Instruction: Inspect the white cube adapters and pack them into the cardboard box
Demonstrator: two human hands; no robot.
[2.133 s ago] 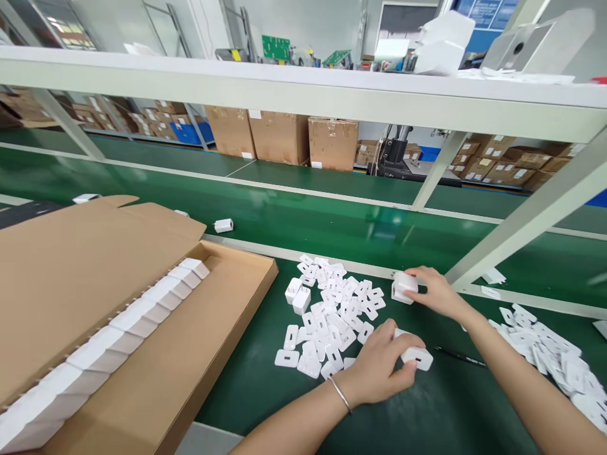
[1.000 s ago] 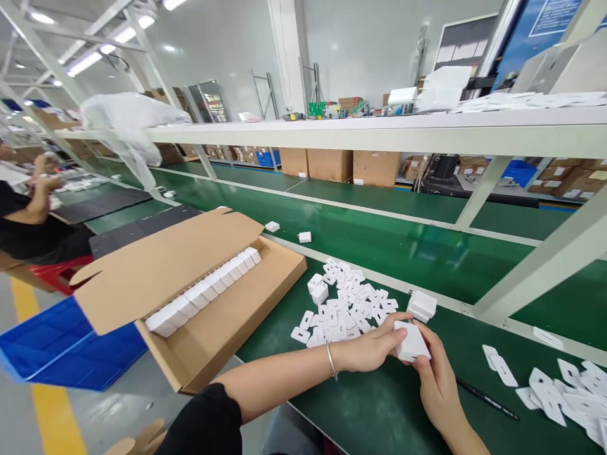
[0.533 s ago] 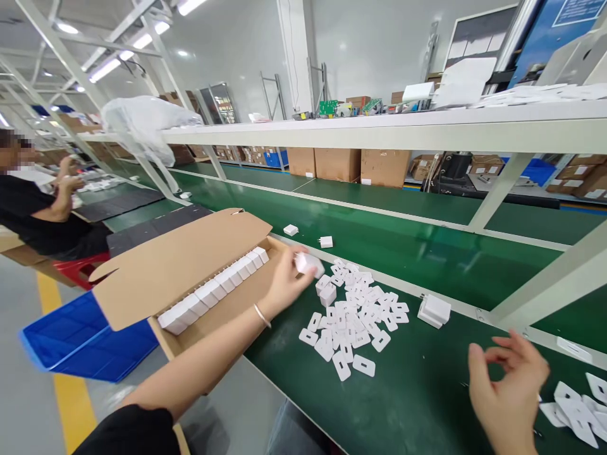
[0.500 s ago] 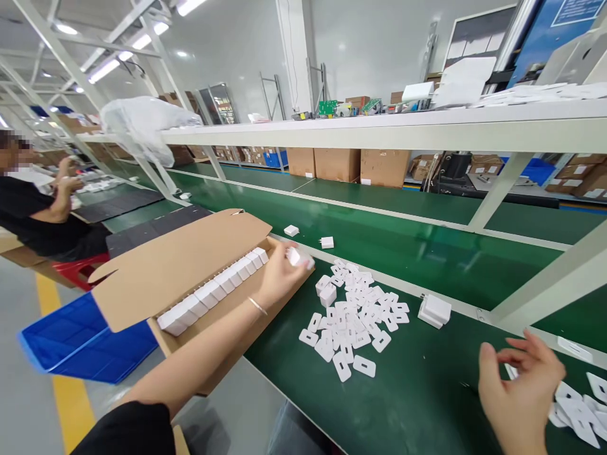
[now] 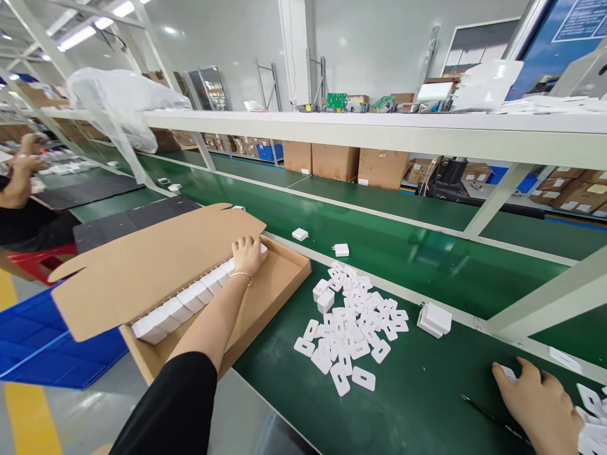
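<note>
My left hand point(image 5: 247, 256) is in the open cardboard box point(image 5: 284, 268), fingers curled down over the far end of a row of white charger blocks point(image 5: 190, 297). A white charger point(image 5: 263, 249) shows at its fingertips. At the right, my right hand point(image 5: 538, 401) rests low over the green bench, thumb and fingers closed around a small white piece point(image 5: 509, 374), mostly covered. A thin black pen-like tool point(image 5: 488, 414) lies beside that hand. Between the hands spreads a heap of flat white slotted plates point(image 5: 353, 322), with white blocks point(image 5: 325, 299) at its left edge.
White plug chargers point(image 5: 434, 319) sit together near the bench rail. Single chargers point(image 5: 340, 250) lie beyond the rail. More white plates point(image 5: 592, 436) are at the far right. A slanted shelf post point(image 5: 545, 297) stands at the right; a blue crate point(image 5: 61, 347) is left of the box. Another person sits far left.
My left hand has moved left with the white charger, from the box's far edge onto the row's end. My right hand has lowered to the bench and closed around a white piece.
</note>
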